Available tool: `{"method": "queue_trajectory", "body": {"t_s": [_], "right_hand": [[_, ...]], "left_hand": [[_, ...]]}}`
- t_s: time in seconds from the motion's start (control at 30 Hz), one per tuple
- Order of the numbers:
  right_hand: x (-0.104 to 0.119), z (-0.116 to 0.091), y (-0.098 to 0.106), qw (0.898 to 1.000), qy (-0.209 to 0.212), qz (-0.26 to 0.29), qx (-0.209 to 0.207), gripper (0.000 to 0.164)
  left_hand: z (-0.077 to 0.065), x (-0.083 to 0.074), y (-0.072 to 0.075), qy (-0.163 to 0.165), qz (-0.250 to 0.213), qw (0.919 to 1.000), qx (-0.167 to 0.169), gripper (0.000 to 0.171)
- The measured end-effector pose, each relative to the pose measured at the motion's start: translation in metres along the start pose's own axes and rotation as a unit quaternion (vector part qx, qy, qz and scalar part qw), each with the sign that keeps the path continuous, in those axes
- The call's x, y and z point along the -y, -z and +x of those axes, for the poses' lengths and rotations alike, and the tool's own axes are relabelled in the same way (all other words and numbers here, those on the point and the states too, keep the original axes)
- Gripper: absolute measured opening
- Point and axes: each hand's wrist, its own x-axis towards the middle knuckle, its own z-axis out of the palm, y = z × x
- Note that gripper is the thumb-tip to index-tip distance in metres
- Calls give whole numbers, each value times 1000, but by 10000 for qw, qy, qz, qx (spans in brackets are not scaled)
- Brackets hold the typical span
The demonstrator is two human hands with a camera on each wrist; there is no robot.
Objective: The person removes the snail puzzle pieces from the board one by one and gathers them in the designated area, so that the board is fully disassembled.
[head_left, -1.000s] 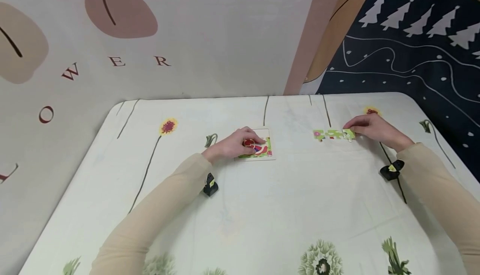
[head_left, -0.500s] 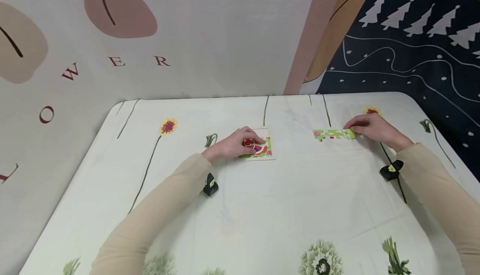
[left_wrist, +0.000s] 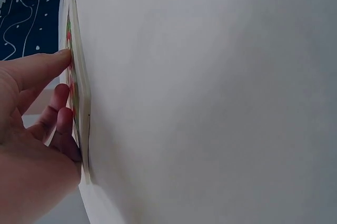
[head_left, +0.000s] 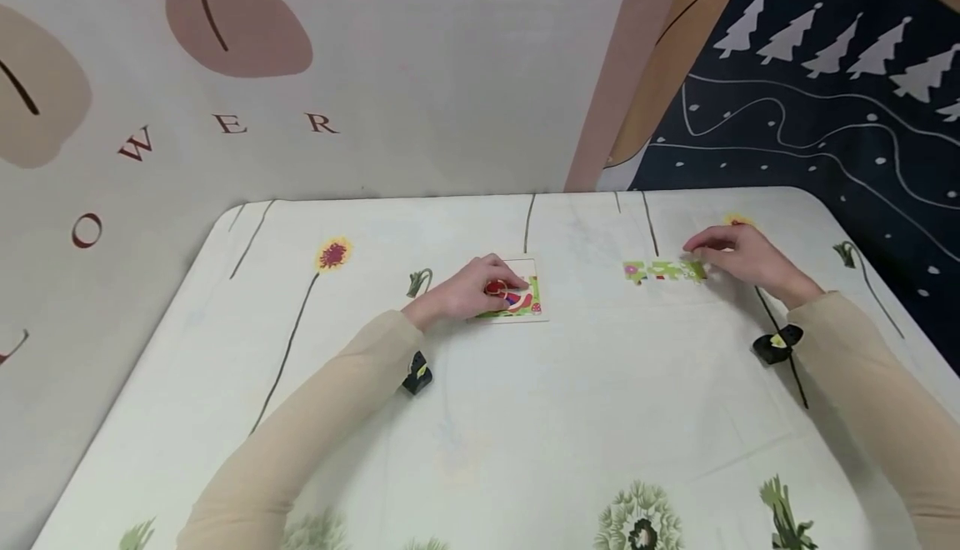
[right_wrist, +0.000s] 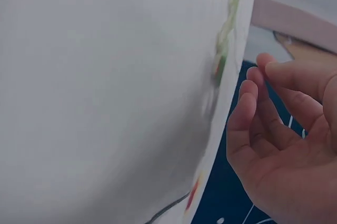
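A small jigsaw puzzle board (head_left: 526, 267) lies flat near the middle of the table, with a red and green picture in its lower part. Across its left side rests my left hand (head_left: 471, 287); in the left wrist view its fingertips touch the picture face of the board (left_wrist: 83, 89). To the right, loose green puzzle pieces (head_left: 663, 270) lie in a row, one at the left bearing a pink flower (head_left: 633, 271). My right hand (head_left: 744, 260) hovers at the row's right end, overlapping it. The right wrist view shows that hand (right_wrist: 279, 134) empty, fingers loosely bent.
A white flower-printed cloth (head_left: 525, 417) covers the table. Behind it rises a pale wall hanging (head_left: 450, 75) with letters, and a dark blue printed cloth (head_left: 795, 167) drops at the right. Each wrist wears a black camera (head_left: 777, 345).
My right fingers have let go of the rightmost puzzle piece and risen slightly above it; the piece stays in the row. My left hand keeps its place on the board.
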Motion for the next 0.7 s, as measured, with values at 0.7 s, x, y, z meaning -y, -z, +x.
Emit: {"method": "queue_trajectory", "body": {"t_s": [0.7], "right_hand": [[51,6,-29,9959,605,568,353,22]], "left_hand": [[-11,0,-3,-435,532,9976,-10,27]]}}
